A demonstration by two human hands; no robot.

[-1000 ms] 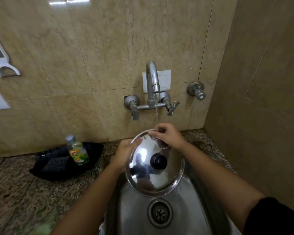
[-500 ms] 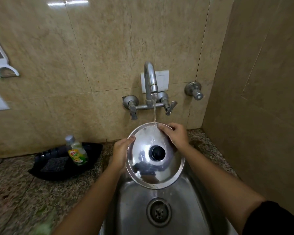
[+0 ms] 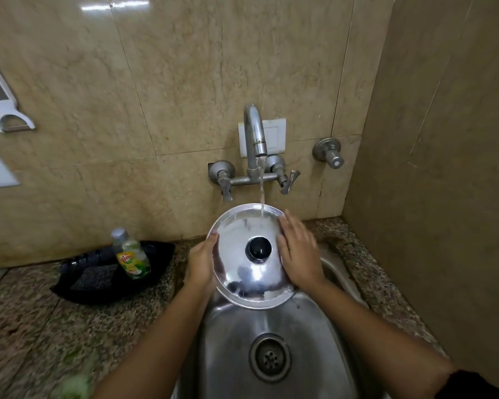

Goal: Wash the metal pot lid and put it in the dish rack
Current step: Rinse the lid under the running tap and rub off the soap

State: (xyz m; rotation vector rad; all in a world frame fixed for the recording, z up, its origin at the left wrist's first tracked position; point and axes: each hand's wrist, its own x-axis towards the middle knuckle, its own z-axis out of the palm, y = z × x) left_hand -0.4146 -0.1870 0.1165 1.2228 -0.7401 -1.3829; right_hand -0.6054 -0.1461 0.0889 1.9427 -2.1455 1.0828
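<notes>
Round shiny metal pot lid with black knob (image 3: 242, 272) held tilted over stainless steel sink (image 3: 271, 335), under stream from chrome wall tap (image 3: 254, 131). Left hand (image 3: 200, 262) grips left rim, fingers curled. Right hand (image 3: 298, 251) flat on lid, fingers extended. Speckled granite counter (image 3: 35, 318), beige marble-tile walls (image 3: 185, 67). Black tray (image 3: 78, 289) holds green dish-soap bottle (image 3: 131, 256).
</notes>
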